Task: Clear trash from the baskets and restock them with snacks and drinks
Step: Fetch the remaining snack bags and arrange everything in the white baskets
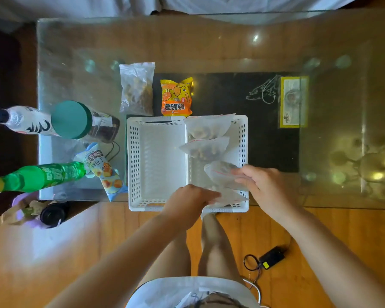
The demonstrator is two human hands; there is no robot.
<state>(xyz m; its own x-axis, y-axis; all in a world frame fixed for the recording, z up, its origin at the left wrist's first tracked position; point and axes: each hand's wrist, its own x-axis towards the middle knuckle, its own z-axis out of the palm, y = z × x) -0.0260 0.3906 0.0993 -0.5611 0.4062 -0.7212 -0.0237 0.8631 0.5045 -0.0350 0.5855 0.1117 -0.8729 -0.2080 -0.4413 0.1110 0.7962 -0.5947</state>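
A white perforated basket (156, 156) stands at the near edge of the glass table. Its right half holds a row of clear zip bags of snacks: one at the far end (206, 126), one behind the middle (203, 147), and a third (220, 174) gripped by my right hand (265, 187). My left hand (187, 203) reaches over the near rim and pinches a fourth clear bag (230, 197) at the basket's near right corner. The basket's left half is bare.
Beyond the basket lie a clear snack bag (137, 87) and an orange packet (176, 96). To the left stand a white bottle (25, 120), a teal-lidded jar (80, 121), a green bottle (42, 176) and a blue snack packet (105, 170). A black charger (271, 257) lies on the floor.
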